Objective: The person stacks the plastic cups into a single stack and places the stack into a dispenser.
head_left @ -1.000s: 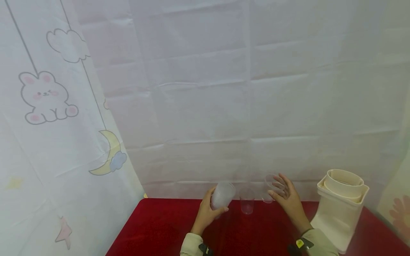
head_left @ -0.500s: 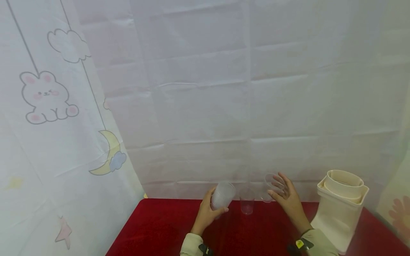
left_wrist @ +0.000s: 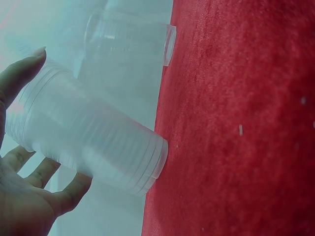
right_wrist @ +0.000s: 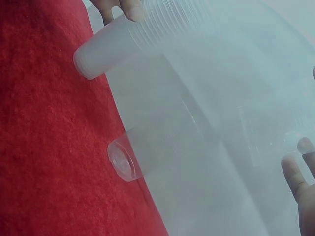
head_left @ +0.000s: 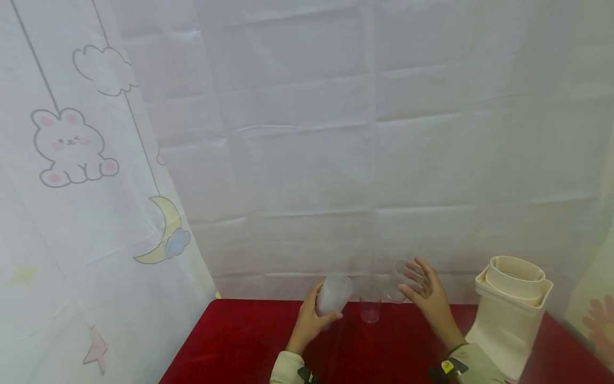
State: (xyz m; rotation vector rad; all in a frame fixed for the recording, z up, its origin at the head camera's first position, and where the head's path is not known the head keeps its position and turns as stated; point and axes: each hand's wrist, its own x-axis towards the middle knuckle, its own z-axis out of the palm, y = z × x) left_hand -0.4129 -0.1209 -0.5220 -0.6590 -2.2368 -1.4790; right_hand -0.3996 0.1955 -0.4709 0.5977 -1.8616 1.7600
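Observation:
My left hand (head_left: 308, 320) grips a nested stack of clear plastic cups (head_left: 334, 294), tilted over the red table. The left wrist view shows the stack's base (left_wrist: 147, 167) low by the cloth, fingers on one side and thumb on the other. To its right a single clear plastic cup (head_left: 370, 308) stands upright on the table. Farther right, my right hand (head_left: 435, 305) holds another clear cup (head_left: 397, 290), tilted and raised, between thumb and fingers. In the right wrist view that held cup (right_wrist: 258, 140) is faint, and only some fingertips show at the right edge.
A cream plastic holder (head_left: 508, 320) with a round opening on top stands on the table, right of my right hand. Red cloth covers the table (head_left: 240, 341). A pale curtain (head_left: 307, 176) hangs close behind its back edge.
My right hand has shifted slightly left with its cup, toward the standing cup. The left hand and its stack stay nearly still.

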